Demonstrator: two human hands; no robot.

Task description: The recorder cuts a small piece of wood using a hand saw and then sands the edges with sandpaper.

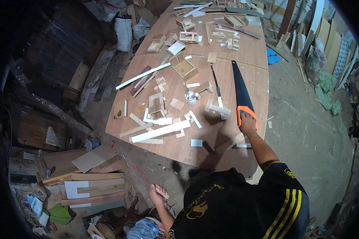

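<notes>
On the right side of the table, my right hand (pixel 248 122) is closed round the orange handle of a handsaw (pixel 242 85). Its dark blade points away from me, along the tabletop. My left hand (pixel 158 192) hangs low off the table's near edge, fingers curled on what looks like a small pale piece of wood (pixel 162 194). A thin red stick (pixel 141 173) shows just beyond that hand; whether the two touch, I cannot tell. Left of the saw lie a slim dark-bladed tool with a pale handle (pixel 215 79) and a small wooden block assembly (pixel 218 108).
The wooden table (pixel 251 59) carries small open boxes (pixel 184 66), a long white strip (pixel 160 131), a white pot (pixel 191 97) and many offcuts. Boards (pixel 95 187) and a large clear plastic bottle (pixel 143 229) sit on the floor at left. Planks (pixel 327 44) lean at far right.
</notes>
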